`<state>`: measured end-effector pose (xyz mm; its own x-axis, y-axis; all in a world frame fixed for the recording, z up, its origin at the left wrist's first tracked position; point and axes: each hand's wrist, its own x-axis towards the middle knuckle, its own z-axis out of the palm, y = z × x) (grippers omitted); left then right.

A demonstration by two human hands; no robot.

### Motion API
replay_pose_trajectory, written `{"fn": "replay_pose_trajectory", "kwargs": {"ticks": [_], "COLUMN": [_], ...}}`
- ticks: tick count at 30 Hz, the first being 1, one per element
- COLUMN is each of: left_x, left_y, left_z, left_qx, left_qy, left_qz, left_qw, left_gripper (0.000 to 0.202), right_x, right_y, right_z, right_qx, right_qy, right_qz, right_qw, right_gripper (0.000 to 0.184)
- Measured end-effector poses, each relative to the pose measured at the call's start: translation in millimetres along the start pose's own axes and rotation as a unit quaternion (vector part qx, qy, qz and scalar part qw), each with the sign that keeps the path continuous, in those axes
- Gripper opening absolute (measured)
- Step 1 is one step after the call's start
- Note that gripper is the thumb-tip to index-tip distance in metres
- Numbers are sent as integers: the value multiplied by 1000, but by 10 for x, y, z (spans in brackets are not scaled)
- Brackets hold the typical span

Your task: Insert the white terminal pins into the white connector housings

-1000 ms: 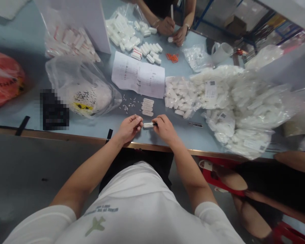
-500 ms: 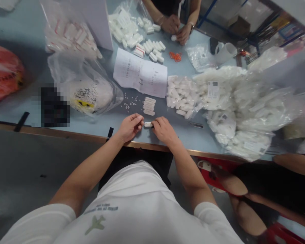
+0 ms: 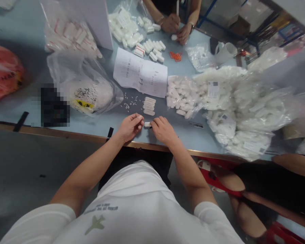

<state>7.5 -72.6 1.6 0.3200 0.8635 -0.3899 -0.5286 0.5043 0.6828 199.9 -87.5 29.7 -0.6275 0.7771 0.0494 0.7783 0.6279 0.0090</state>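
My left hand [image 3: 130,126] and my right hand [image 3: 163,130] meet near the table's front edge, both with fingers curled. A small white plastic piece [image 3: 147,124] lies between them; the right fingers pinch its right end. The left fingertips are pinched on something tiny that I cannot make out, right beside the piece's left end. Just beyond lie a short stack of similar white pieces [image 3: 148,106] and several tiny loose white bits [image 3: 130,101].
A printed sheet [image 3: 140,73] lies mid-table. Clear bags of white parts [image 3: 233,108] pile up at the right, another bag [image 3: 86,89] at the left, an orange bag [image 3: 3,76] far left. Another person's hands [image 3: 177,28] work at the far side. A white mug [image 3: 225,51] stands back right.
The white piece and my right hand have shifted slightly left, closer to my left fingertips. The view tilted a little between the first frame and now.
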Motion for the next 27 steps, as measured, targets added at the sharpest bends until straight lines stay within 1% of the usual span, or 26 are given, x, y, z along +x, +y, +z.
{"fn": "replay_pose_trajectory", "kwargs": {"ticks": [8, 16, 27], "left_x": [-2, -7, -5], "left_y": [0, 13, 8], "left_z": [4, 13, 10], "left_qx": [2, 2, -3], "left_qy": [2, 5, 2], "left_qz": [1, -2, -5], "left_qw": [1000, 1000, 1000], "left_gripper": [36, 36, 34], "right_x": [22, 25, 9], "right_y": [3, 15, 24], "right_z": [19, 24, 53], "right_qx": [-1, 1, 7], "right_qy": [-4, -2, 17], "right_qz": [-6, 4, 3], "right_qw": [1000, 1000, 1000], "right_gripper": [28, 26, 29]}}
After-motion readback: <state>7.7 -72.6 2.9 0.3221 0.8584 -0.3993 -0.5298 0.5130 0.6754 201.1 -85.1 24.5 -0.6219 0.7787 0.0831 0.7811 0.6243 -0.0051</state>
